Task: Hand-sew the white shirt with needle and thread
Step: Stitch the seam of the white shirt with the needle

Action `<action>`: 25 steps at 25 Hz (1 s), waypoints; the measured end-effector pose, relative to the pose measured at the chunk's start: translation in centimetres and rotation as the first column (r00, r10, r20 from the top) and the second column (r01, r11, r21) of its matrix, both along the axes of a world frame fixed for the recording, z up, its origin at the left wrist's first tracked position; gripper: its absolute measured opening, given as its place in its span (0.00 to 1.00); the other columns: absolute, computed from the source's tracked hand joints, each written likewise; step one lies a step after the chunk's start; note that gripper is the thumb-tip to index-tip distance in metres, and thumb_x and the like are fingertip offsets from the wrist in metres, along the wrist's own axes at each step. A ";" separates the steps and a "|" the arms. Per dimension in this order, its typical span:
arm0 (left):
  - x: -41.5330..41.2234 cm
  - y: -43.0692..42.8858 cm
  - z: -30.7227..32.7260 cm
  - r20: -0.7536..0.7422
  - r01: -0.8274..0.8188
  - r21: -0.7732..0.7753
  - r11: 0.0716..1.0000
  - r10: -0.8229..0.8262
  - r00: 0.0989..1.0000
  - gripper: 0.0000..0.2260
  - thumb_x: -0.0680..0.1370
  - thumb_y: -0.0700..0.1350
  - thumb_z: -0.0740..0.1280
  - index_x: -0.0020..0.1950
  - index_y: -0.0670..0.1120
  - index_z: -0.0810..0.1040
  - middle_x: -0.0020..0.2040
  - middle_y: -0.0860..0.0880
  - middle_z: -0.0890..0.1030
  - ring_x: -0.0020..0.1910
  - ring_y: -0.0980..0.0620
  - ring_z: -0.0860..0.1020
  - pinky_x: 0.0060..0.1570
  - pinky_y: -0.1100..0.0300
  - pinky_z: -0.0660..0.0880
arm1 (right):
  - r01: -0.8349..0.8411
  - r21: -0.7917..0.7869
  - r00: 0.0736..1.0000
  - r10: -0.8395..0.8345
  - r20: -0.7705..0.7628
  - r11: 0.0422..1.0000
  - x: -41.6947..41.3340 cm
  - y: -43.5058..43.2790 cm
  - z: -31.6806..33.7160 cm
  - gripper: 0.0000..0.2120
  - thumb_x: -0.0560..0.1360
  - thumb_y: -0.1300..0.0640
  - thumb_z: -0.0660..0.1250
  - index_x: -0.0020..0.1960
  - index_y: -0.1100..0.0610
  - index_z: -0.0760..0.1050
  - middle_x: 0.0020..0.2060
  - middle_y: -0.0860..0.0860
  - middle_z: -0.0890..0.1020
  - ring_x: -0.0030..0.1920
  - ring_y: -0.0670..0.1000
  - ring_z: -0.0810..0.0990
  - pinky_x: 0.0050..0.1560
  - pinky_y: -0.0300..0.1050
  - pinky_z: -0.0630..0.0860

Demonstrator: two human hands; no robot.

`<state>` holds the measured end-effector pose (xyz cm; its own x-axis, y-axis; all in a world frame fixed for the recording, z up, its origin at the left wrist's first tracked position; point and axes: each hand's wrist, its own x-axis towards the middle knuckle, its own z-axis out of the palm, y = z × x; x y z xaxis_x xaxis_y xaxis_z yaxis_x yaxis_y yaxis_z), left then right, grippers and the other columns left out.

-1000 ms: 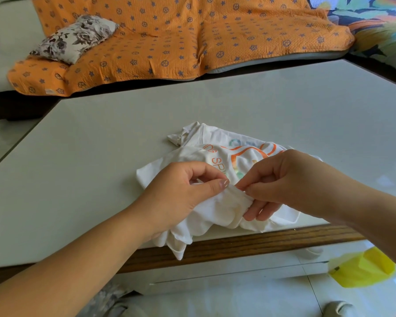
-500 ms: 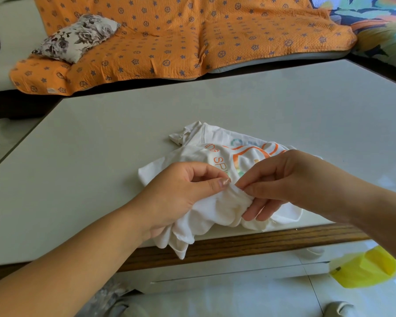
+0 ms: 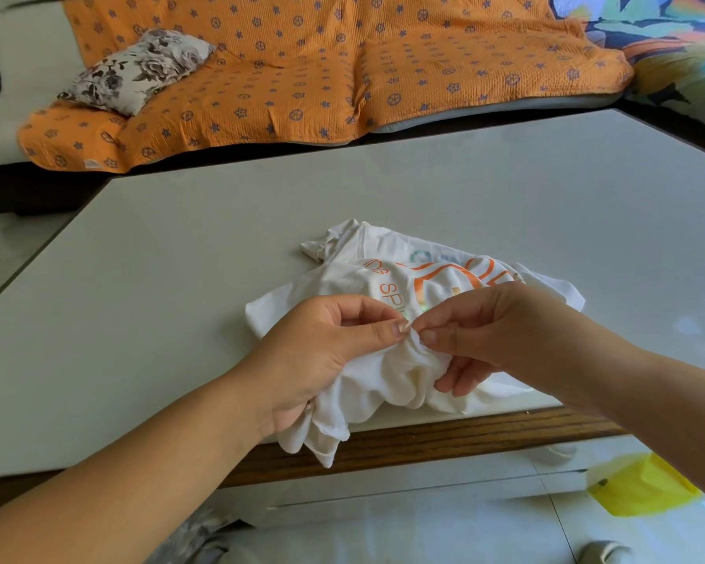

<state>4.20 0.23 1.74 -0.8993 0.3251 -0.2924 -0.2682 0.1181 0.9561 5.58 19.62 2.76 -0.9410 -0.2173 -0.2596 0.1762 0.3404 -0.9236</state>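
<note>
A crumpled white shirt (image 3: 387,376) with an orange print lies at the near edge of the pale table (image 3: 180,303), part of it hanging over the wooden rim. My left hand (image 3: 326,352) bunches the fabric and pinches a fold between thumb and forefinger. My right hand (image 3: 501,331) pinches the same fold from the right, fingertip to fingertip with the left. The needle and thread are too small to make out between the fingers.
An orange patterned cover (image 3: 302,71) drapes a sofa behind the table, with a floral cushion (image 3: 139,71) on it. A yellow object (image 3: 644,486) lies on the floor at lower right. The tabletop stretches wide to the left and behind the shirt.
Both hands have stayed at the same fold; the right thumb and forefinger have closed in tighter against the left fingertips. The shirt has barely shifted.
</note>
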 end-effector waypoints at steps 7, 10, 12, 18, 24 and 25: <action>0.0 0.5 -0.1 0.002 -0.049 0.049 0.998 0.049 0.999 0.07 0.66 0.47 0.74 0.43 0.47 0.85 0.46 0.44 0.86 0.47 0.49 0.84 0.53 0.55 0.77 | -0.017 -0.016 0.998 0.016 -0.060 1.000 0.4 -0.3 0.3 0.05 0.78 0.60 0.65 0.50 0.53 0.79 0.34 0.54 0.86 0.37 0.54 0.86 0.47 0.40 0.81; 0.1 0.6 -0.1 0.009 -0.055 0.071 0.996 0.055 0.998 0.08 0.67 0.46 0.73 0.44 0.45 0.85 0.45 0.44 0.86 0.46 0.49 0.84 0.50 0.56 0.78 | -0.010 -0.104 0.990 -0.005 -0.141 0.995 0.8 -0.9 0.1 0.06 0.78 0.64 0.64 0.53 0.57 0.76 0.31 0.54 0.84 0.37 0.57 0.86 0.44 0.50 0.83; 0.2 0.6 -0.2 0.006 -0.056 0.073 0.996 0.056 0.998 0.09 0.68 0.46 0.73 0.46 0.44 0.84 0.45 0.43 0.86 0.47 0.48 0.85 0.51 0.56 0.78 | 0.010 -0.123 0.982 -0.033 -0.186 0.992 0.8 -1.2 0.0 0.03 0.77 0.63 0.66 0.51 0.58 0.76 0.30 0.53 0.82 0.35 0.58 0.86 0.41 0.50 0.84; 0.1 0.6 -0.1 0.045 -0.035 0.069 0.997 0.032 0.998 0.13 0.67 0.47 0.73 0.48 0.44 0.85 0.49 0.42 0.86 0.51 0.47 0.84 0.57 0.55 0.77 | 0.097 -0.124 0.960 -0.126 -0.251 0.987 0.5 -1.3 -0.2 0.03 0.77 0.60 0.66 0.44 0.57 0.76 0.28 0.53 0.81 0.31 0.56 0.84 0.36 0.48 0.83; 0.0 0.2 -0.1 0.058 -0.040 -0.017 0.999 0.041 0.997 0.12 0.66 0.49 0.74 0.46 0.46 0.87 0.48 0.47 0.87 0.53 0.50 0.84 0.61 0.54 0.75 | 0.210 -0.180 0.940 -0.250 -0.235 0.961 -0.4 -0.8 0.1 0.05 0.79 0.59 0.64 0.47 0.61 0.74 0.38 0.54 0.85 0.28 0.52 0.80 0.24 0.43 0.73; 0.0 0.2 -0.1 0.062 -0.045 -0.016 0.999 0.046 0.997 0.12 0.66 0.49 0.74 0.46 0.46 0.87 0.48 0.47 0.87 0.52 0.51 0.84 0.60 0.55 0.75 | 0.219 -0.223 0.951 -0.259 -0.168 0.950 -0.6 -0.5 0.2 0.06 0.80 0.59 0.63 0.47 0.61 0.73 0.41 0.53 0.86 0.26 0.51 0.79 0.23 0.42 0.71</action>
